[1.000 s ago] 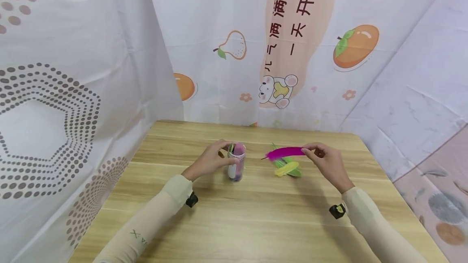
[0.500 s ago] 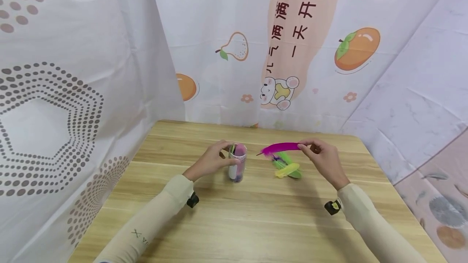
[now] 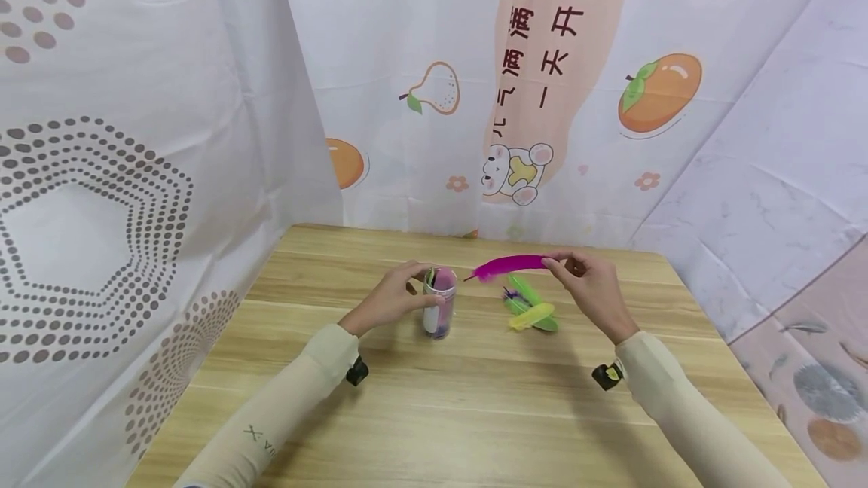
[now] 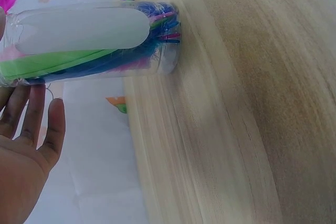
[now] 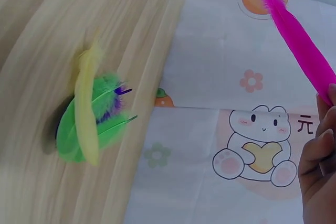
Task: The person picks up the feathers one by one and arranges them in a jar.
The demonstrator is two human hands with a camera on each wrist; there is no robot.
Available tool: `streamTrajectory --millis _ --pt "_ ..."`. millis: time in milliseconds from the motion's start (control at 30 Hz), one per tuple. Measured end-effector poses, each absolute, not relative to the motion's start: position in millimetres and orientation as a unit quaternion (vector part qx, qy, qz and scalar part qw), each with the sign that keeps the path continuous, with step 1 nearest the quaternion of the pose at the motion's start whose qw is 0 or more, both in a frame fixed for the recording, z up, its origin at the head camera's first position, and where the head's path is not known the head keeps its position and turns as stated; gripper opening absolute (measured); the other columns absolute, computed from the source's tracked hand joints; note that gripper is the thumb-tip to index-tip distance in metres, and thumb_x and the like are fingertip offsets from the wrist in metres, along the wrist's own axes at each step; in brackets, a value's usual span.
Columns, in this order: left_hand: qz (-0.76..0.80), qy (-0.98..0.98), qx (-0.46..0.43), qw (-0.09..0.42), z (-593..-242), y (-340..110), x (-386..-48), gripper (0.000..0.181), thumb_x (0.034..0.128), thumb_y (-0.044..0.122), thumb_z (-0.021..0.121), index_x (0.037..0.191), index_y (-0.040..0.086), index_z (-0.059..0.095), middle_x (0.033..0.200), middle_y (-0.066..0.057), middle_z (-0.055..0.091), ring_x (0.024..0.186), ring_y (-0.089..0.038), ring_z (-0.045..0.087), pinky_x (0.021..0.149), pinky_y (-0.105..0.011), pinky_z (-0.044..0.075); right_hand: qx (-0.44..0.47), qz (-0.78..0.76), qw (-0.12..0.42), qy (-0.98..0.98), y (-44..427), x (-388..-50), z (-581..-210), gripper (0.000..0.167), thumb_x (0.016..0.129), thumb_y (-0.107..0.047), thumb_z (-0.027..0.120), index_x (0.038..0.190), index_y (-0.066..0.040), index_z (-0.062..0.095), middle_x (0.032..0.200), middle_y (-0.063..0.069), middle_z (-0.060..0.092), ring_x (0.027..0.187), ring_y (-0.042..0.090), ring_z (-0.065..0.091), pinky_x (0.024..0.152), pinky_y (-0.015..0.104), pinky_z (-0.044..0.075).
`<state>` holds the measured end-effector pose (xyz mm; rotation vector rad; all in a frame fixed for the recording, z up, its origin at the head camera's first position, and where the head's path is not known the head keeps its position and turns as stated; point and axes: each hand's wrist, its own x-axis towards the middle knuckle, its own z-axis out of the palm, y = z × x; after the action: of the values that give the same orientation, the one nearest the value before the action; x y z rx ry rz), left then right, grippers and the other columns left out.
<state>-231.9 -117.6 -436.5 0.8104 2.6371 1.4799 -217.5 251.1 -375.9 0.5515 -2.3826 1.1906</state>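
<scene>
A clear jar [image 3: 440,316] with a white label stands upright on the table. Pink, green and blue feathers [image 4: 79,64] fill it, quills at the bottom, as the left wrist view shows. My left hand [image 3: 388,297] holds the jar near its rim, thumb in front and fingers behind. My right hand [image 3: 591,285] pinches a magenta feather [image 3: 511,265] by its broad tip. The feather's bare quill points left, just short of the jar mouth and a little above it. Below the feather lies a small pile of green feathers [image 5: 73,129], a yellow feather [image 5: 86,106] and a purple one.
The wooden table [image 3: 447,405] reaches back to a printed curtain [image 3: 380,36] with fruit drawings. More cloth [image 3: 74,239] hangs on the left and right sides. A small black device [image 3: 356,371] sits at each wrist.
My right hand has moved left and slightly up, bringing the magenta feather's quill nearer to the jar mouth. More of the feather pile shows now. My left hand and the jar stay in place.
</scene>
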Motion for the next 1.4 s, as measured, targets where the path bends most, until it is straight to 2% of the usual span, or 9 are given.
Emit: streamTrajectory --millis 167,500,567,900,1033,1267,1400 --pt "0.475 0.841 0.258 0.009 -436 -118 -231 0.055 0.0886 0.043 0.082 0.136 0.021 0.064 0.123 0.001 0.064 0.112 -0.014 0.057 0.092 -0.045 0.053 0.206 0.435 0.22 -0.849 246 -218 -371 0.009 0.097 -0.018 0.075 0.103 -0.013 0.079 0.067 0.003 0.052 0.056 0.011 0.039 0.047 0.025 0.031" --pt "0.472 0.845 0.251 0.009 -435 -117 -230 0.054 0.0889 0.042 0.082 0.137 0.024 0.064 0.119 0.009 0.063 0.111 -0.012 0.057 0.091 -0.039 0.053 0.239 0.429 0.227 -0.841 230 -222 -366 0.01 0.096 -0.015 0.075 0.106 -0.014 0.079 0.069 0.001 0.057 0.058 0.012 0.042 0.05 0.023 0.033" --pt "0.472 0.846 0.249 0.01 -435 -117 -229 0.054 0.0888 0.041 0.082 0.137 0.024 0.064 0.119 0.01 0.063 0.111 -0.011 0.057 0.091 -0.039 0.052 0.247 0.429 0.229 -0.838 224 -219 -363 0.01 0.096 -0.011 0.075 0.106 -0.01 0.079 0.069 0.002 0.056 0.058 0.012 0.041 0.05 0.022 0.032" --pt "0.473 0.845 0.248 0.009 -436 -117 -229 0.055 0.0887 0.041 0.082 0.138 0.025 0.063 0.118 0.011 0.062 0.111 -0.011 0.057 0.091 -0.037 0.052 0.266 0.421 0.225 -0.838 213 -225 -362 0.011 0.097 -0.015 0.074 0.107 -0.014 0.079 0.069 -0.001 0.057 0.058 0.014 0.044 0.05 0.023 0.034" --pt "0.471 0.846 0.25 0.007 -436 -117 -230 0.057 0.0889 0.044 0.081 0.139 0.026 0.062 0.119 0.01 0.063 0.111 -0.011 0.057 0.091 -0.038 0.052 0.275 0.413 0.225 -0.839 208 -226 -363 0.011 0.097 -0.015 0.075 0.107 -0.014 0.079 0.07 -0.002 0.057 0.058 0.013 0.045 0.05 0.022 0.035" --pt "0.473 0.841 0.261 0.01 -436 -118 -230 0.063 0.0905 0.044 0.079 0.144 0.016 0.06 0.129 -0.004 0.064 0.113 -0.014 0.057 0.091 -0.04 0.052 0.296 0.397 0.225 -0.839 198 -228 -364 0.012 0.096 -0.014 0.075 0.107 -0.014 0.078 0.072 -0.003 0.056 0.059 0.013 0.045 0.051 0.022 0.035" --pt "0.473 0.842 0.26 0.009 -437 -118 -230 0.061 0.09 0.045 0.08 0.143 0.021 0.061 0.127 0.001 0.065 0.112 -0.013 0.057 0.09 -0.039 0.052 0.307 0.393 0.224 -0.837 192 -230 -365 0.012 0.096 -0.013 0.076 0.107 -0.015 0.079 0.072 -0.003 0.057 0.058 0.012 0.046 0.05 0.022 0.035"
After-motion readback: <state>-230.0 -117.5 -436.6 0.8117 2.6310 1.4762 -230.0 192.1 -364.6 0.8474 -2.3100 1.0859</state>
